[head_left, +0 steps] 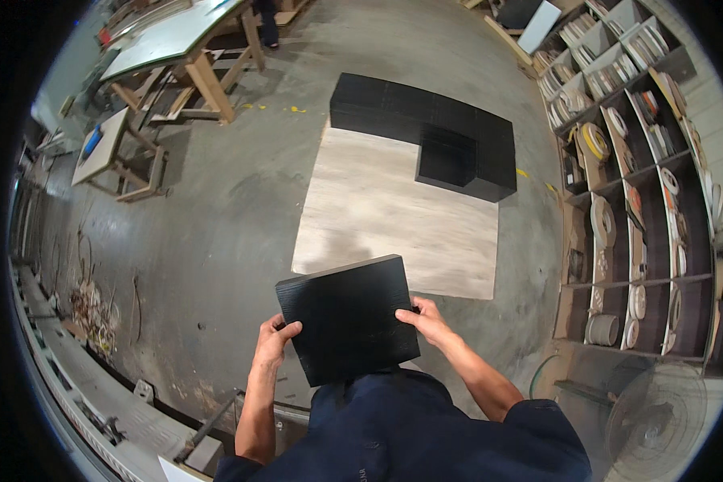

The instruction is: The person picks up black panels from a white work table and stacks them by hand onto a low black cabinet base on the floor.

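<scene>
A stack of square black panels is held flat in front of the person's body, above the concrete floor. The left hand grips its left edge and the right hand its right edge; the fingers of both are curled closed around the stack, thumbs on top. Just ahead lies a pale wooden board on the floor, carrying an L-shaped pile of black panels along its far and right sides. A shelf rack of tape rolls stands to the right, and wooden desks sit well apart at the far left. Judging from the edge-only grip, loose panels could slide apart and drop if the stack tilts, chipping corners on the concrete.
</scene>
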A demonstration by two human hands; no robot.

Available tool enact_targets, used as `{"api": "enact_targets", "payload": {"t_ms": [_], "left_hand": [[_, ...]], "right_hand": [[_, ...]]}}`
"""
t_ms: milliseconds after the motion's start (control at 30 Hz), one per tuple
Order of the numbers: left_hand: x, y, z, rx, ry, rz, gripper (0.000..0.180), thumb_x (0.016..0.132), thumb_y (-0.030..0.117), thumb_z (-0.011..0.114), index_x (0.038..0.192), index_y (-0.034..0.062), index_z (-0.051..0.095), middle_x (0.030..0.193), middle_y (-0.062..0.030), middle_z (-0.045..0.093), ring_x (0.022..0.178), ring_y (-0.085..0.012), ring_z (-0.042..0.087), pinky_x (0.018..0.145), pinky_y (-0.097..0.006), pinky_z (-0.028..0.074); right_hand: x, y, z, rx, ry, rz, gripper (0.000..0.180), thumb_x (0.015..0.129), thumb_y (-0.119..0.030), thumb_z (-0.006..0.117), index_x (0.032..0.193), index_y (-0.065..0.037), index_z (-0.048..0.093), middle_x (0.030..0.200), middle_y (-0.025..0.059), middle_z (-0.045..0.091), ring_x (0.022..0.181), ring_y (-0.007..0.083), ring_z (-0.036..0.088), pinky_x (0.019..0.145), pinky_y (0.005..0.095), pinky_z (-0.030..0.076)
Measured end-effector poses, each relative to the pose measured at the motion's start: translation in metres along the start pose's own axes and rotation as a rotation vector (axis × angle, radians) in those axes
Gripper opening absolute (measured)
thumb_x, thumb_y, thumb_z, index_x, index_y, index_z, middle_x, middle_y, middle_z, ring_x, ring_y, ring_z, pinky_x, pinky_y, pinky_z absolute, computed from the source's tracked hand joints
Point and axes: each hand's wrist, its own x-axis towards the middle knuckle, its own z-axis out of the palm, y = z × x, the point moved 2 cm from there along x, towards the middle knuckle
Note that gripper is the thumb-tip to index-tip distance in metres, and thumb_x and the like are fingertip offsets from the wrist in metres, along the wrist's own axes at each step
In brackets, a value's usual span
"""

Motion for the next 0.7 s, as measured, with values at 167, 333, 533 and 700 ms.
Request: {"api": "enact_targets", "payload": {"t_ms": [167,333,533,700], "left_hand": [[0.09,0.027,0.049,0.02,-0.17,-0.13,0.047,0.075,0.012,0.073,0.114,-0.0086,0.056,0.103,-0.0136,0.063,0.096,-0.0219,0.059,0.09,-0.034,0.045],[0.171,0.06,0.102,0.102,-0.264,-0.159,0.045,0.078,0.013,0.071,0.114,-0.0086,0.056,0.105,-0.0143,0.063,0.097,-0.0224,0.059,0.09,-0.035,0.045],[0.273,0.078,0.162,0.119,-0.276,-0.185,0.045,0.079,0.016,0.07,0.115,-0.0064,0.055,0.106,-0.0112,0.063,0.097,-0.0208,0.059,0.089,-0.035,0.046],[0.381,0.059,0.21,0.153,-0.212,-0.24,0.048,0.077,0.013,0.072,0.116,-0.0079,0.055,0.109,-0.0139,0.062,0.1,-0.0224,0.059,0.088,-0.037,0.046]], "right_hand": [[0.021,-0.015,-0.041,0.084,0.251,-0.06,0.035,0.083,-0.009,0.066,0.114,0.005,0.058,0.1,0.0088,0.064,0.09,0.0148,0.059,0.082,0.0294,0.048],[0.062,-0.042,-0.092,0.097,0.335,-0.033,0.029,0.084,-0.01,0.066,0.108,0.004,0.061,0.095,0.0062,0.064,0.084,0.0131,0.058,0.078,0.0281,0.048],[0.144,-0.066,-0.162,0.14,0.404,0.0,0.026,0.084,-0.012,0.066,0.105,0.003,0.062,0.097,0.0069,0.066,0.086,0.0137,0.06,0.079,0.0287,0.048],[0.236,-0.063,-0.237,0.265,0.411,-0.002,0.027,0.084,-0.01,0.065,0.108,0.004,0.061,0.099,0.008,0.065,0.087,0.0141,0.059,0.08,0.0285,0.048]]}}
